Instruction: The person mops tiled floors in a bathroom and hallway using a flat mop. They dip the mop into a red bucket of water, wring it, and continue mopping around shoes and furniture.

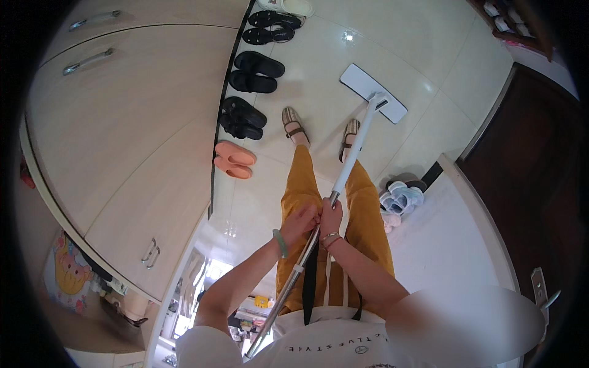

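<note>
Toward far side, right of centre: white rectangular mop head [361,81], seemingly flat on glossy pale floor tiles [319,61]. Right fingers [332,216] closed round long white-and-silver pole [351,161]; left fingers [305,218] curled beside it, hold unclear. Floor work looks underway; share done or left, cannot tell.

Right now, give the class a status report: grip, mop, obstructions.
Right grip closed around mop pole; left grip at pole, hold unclear. Mop head on tiles. Right shoe near pole; orange slippers beside cabinet.

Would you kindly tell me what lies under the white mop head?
Pale floor tiles show around the mop head; the floor directly beneath it and its underside are covered, so neither can be seen.
</note>
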`<action>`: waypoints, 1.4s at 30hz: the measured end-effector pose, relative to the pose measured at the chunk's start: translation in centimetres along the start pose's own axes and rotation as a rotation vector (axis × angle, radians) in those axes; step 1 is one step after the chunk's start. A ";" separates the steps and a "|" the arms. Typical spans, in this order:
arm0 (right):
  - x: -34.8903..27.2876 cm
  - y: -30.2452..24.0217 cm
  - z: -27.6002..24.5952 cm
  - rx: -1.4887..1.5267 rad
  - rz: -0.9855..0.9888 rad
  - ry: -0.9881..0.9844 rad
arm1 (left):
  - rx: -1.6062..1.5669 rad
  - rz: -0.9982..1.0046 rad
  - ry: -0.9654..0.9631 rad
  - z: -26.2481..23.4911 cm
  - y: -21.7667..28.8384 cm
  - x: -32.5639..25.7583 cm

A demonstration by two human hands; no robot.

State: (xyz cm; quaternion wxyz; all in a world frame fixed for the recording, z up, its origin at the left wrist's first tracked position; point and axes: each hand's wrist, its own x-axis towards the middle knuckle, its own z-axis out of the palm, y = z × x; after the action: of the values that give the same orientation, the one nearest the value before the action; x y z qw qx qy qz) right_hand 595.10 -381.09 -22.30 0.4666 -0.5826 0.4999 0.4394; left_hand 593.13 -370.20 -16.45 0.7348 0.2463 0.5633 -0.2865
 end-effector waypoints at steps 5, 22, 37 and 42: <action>-1.4 -2.8 0.4 -0.124 -0.247 0.026 | -0.127 -0.011 -0.096 2.7 0.3 -1.5; 8.0 -21.4 11.8 -0.207 -0.388 -0.182 | -0.217 -0.069 -0.470 0.6 8.7 -0.4; 7.9 -7.6 11.7 -0.381 -0.330 -0.148 | -0.516 -0.243 -0.491 -7.6 -2.9 -5.4; 2.0 7.5 7.6 -0.623 -0.322 -0.185 | -0.520 -0.337 -0.348 -12.8 -13.9 -13.8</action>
State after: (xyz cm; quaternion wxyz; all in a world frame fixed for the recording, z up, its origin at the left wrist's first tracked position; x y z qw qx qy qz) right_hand 587.56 -374.41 -26.41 0.3731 -0.7258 0.1997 0.5423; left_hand 571.86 -369.36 -6.75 0.8005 -0.0979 0.5164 -0.2882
